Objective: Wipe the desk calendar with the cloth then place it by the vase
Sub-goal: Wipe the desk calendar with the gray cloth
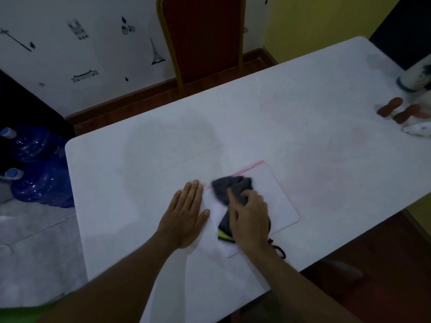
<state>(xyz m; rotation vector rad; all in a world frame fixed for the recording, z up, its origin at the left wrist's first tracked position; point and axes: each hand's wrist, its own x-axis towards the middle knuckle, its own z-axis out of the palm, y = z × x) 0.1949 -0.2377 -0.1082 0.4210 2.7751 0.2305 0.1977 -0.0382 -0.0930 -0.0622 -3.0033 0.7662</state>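
Water bottles (35, 164), blue and capped, stand on the floor at far left, clear of the work. Left hand (186, 213) lies open and flat, palm down, on the tabletop (303, 117), its fingertips just touching the left edge of the desk calendar (277, 197). Desk calendar, white with a pink strip along its far edge, lies flat near the front edge of the tabletop. Right hand (250, 214) is closed around the dark cloth (229, 186) and presses it onto the calendar face; motion blur hides the cloth's exact outline. A black cord (278, 249) trails beside the right wrist.

Vase (414, 79), white with a dark base, lies partly out of view at far right, well apart from the calendar; reddish objects (396, 110) and a white crumpled item (418, 129) lie just in front of it.

Likely risks: the calendar may skid or buckle under the wipe, since the left hand pins only its edge; a stroke toward the front edge could push it off. When it is carried right, the clutter near the vase leaves little landing space, and a careless set-down could knock the vase.
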